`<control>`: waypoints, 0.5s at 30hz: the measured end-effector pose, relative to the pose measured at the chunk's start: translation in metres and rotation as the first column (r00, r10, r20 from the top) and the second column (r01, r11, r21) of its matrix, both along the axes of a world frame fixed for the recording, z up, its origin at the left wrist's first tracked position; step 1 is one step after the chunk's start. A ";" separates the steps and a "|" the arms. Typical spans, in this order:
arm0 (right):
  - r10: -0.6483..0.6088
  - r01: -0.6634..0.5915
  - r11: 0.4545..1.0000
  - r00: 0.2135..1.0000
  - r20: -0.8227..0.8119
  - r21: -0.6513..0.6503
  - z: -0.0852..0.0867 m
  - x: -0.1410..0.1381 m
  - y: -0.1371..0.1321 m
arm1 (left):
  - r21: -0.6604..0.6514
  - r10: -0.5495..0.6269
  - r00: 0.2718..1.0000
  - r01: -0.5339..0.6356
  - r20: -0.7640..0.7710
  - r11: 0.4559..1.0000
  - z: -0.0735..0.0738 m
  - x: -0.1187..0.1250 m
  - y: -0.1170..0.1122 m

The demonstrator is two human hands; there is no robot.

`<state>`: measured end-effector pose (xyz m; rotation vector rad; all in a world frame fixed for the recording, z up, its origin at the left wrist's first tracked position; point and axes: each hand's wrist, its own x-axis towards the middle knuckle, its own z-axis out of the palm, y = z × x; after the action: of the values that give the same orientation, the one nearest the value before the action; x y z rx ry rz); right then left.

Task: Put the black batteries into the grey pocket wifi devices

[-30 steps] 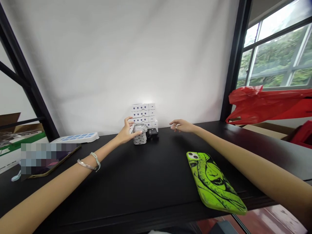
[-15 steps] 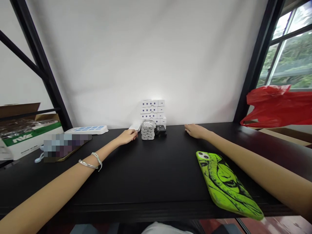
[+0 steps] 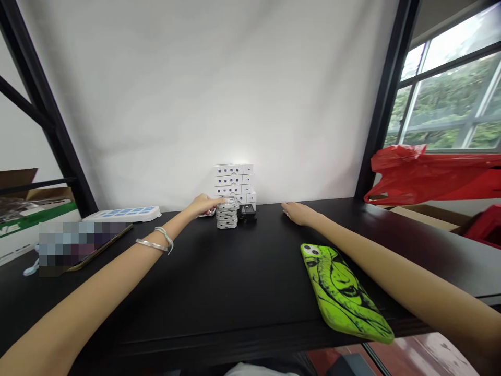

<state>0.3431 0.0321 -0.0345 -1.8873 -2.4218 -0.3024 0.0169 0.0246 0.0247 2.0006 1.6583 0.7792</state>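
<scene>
My left hand (image 3: 203, 204) reaches to a short stack of flat grey devices (image 3: 226, 218) at the back of the black table (image 3: 235, 282). Its fingers are stretched out and the fingertips touch the top device. A small white thing lies on the table just under this hand; I cannot tell whether the hand touches it. A little right of the stack, my right hand (image 3: 296, 213) lies flat and open on the table, holding nothing. Behind the grey stack stands a pile of small white boxes (image 3: 234, 180), with a small black item (image 3: 247, 211) beside it.
A phone in a bright green case (image 3: 344, 292) lies face down near the front edge under my right forearm. A white and blue power strip (image 3: 123, 213) and a blurred tablet (image 3: 78, 243) lie at the left. Red plastic bag (image 3: 422, 172) at right; black frame posts stand at both sides.
My left hand rose from the table left of the grey stack to the stack's top. My right hand stayed flat on the table. The view shifted slightly.
</scene>
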 end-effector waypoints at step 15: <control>0.026 -0.149 0.981 0.741 -0.671 -0.126 0.034 -0.068 -0.017 | 0.120 -0.045 0.884 0.114 -0.464 0.986 -0.009 0.017 -0.095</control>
<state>0.2747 0.0151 -0.0002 -1.5413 -2.0499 0.5319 0.0342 -0.0706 0.0162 2.4872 1.7909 0.4184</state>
